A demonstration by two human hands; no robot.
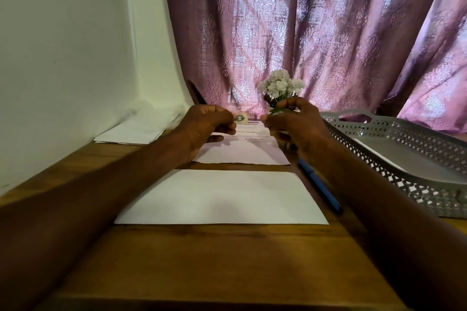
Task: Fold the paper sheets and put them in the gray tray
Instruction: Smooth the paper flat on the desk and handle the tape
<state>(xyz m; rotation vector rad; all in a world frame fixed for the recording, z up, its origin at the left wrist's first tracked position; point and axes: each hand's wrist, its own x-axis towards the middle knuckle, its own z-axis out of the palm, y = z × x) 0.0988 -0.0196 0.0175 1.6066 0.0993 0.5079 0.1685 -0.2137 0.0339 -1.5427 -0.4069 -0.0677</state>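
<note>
A printed paper sheet lies far out on the wooden table, its far edge lifted. My left hand pinches that edge at the left corner, and my right hand pinches it at the right. A white sheet lies just in front of it. Nearer to me rests a folded white sheet. The gray tray with a perforated rim stands at the right, and a white sheet lies inside it.
A blue pen lies between the papers and the tray. White flowers stand behind my hands. More white sheets sit at the back left by the wall. A purple curtain hangs behind the table.
</note>
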